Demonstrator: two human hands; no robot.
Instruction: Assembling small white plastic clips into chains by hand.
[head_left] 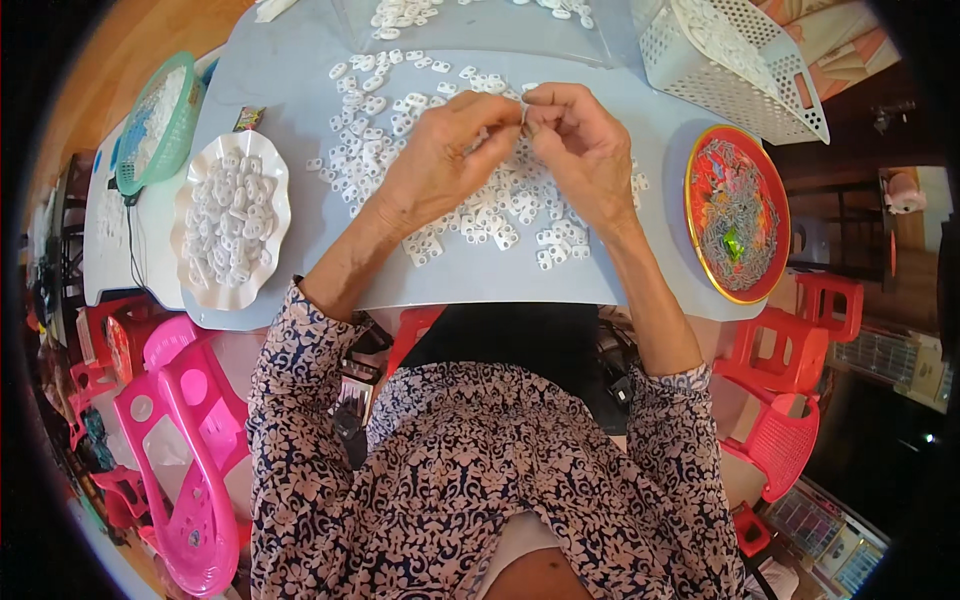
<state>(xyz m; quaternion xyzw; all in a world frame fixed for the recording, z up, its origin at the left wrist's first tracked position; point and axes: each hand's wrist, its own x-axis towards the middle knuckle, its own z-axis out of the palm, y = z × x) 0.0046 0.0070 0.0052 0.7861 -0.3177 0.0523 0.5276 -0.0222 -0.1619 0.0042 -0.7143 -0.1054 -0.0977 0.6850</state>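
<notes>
Above the middle of the table, my left hand (pixel 445 155) and my right hand (pixel 585 145) meet at their fingertips, both closed in a pinch. A small white plastic piece (pixel 524 114) shows as a thin pale sliver between them; the fingers cover most of it. Under and around my hands lies a wide spread of small white plastic pieces (pixel 480 218), rounded, many with two dark holes. To the right, a red round tray (pixel 697 245) with a gold rim holds many small grey metal parts and a green wrapper. At the left, a white scalloped dish (pixel 283 215) is heaped with more white pieces.
A white perforated basket (pixel 690 75) with pale pieces stands at the back right. On the far left is a teal basket (pixel 183 125). A small colourful packet (pixel 249 119) lies behind the dish. Pink chairs (pixel 195 480) and red stools (pixel 775 350) flank me below the table (pixel 320 270).
</notes>
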